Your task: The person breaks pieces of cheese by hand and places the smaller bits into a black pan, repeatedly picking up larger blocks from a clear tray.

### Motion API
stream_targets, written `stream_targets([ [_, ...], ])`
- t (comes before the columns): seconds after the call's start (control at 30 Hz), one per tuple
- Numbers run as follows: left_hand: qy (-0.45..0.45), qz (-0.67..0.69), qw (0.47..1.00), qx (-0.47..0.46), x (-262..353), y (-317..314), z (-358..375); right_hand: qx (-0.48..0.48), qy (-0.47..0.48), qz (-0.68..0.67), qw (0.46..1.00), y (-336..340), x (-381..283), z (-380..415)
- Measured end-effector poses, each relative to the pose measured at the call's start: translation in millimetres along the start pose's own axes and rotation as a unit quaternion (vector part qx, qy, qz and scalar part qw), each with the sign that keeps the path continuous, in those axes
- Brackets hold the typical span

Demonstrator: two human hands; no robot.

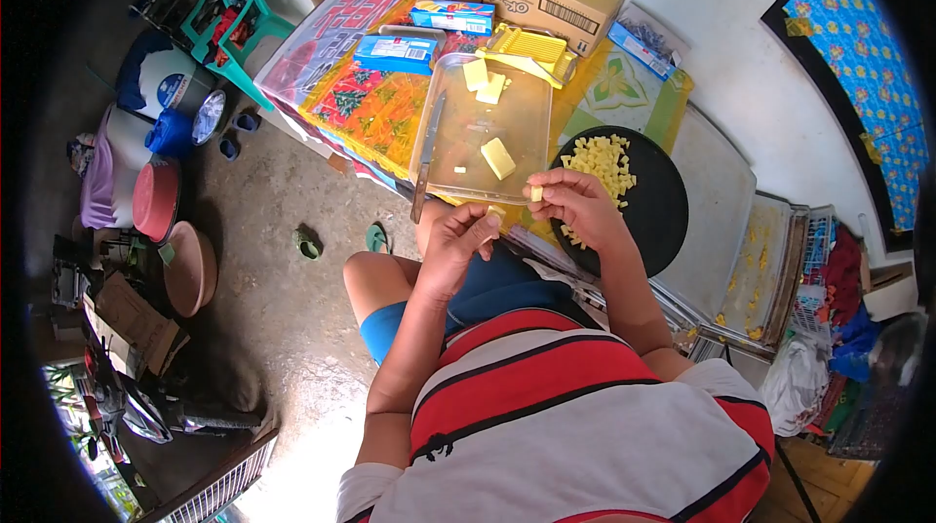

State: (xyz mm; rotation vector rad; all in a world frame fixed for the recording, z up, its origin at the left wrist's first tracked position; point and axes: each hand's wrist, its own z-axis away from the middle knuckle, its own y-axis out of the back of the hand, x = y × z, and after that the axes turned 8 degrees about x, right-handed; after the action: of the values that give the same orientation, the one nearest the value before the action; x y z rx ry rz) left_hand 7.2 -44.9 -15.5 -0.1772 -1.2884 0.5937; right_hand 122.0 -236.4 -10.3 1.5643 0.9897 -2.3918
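Observation:
My left hand (pixel 462 242) is closed in a pinch on a small piece of pale yellow cheese (pixel 496 212). My right hand (pixel 577 206) pinches a little cheese cube (pixel 536 193) close beside it. Just beyond both hands lies a clear plastic tray (pixel 526 123) with a cheese block (pixel 498 158), smaller chunks (pixel 487 84) and a stray bit inside. A knife (pixel 434 133) rests along the tray's left edge, its brown handle toward me. To the right, a round black pan (pixel 663 206) holds a heap of cheese cubes (pixel 602 162); my right forearm partly covers its near left edge.
Behind the tray are a yellow plastic slicer-like rack (pixel 531 53), blue boxes (pixel 398 53) and a cardboard box (pixel 546 6). Metal baking trays (pixel 707 192) stand on the right. Basins (pixel 190 270), a green chair (pixel 234 16) and slippers (pixel 376 238) are on the left.

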Motion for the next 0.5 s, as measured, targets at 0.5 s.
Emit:
stream_targets([
  [0.5,0.002,0.059,0.998,0.017,-5,5,-5,0.226,0.104,0.059,0.967,80,-13,-10],
])
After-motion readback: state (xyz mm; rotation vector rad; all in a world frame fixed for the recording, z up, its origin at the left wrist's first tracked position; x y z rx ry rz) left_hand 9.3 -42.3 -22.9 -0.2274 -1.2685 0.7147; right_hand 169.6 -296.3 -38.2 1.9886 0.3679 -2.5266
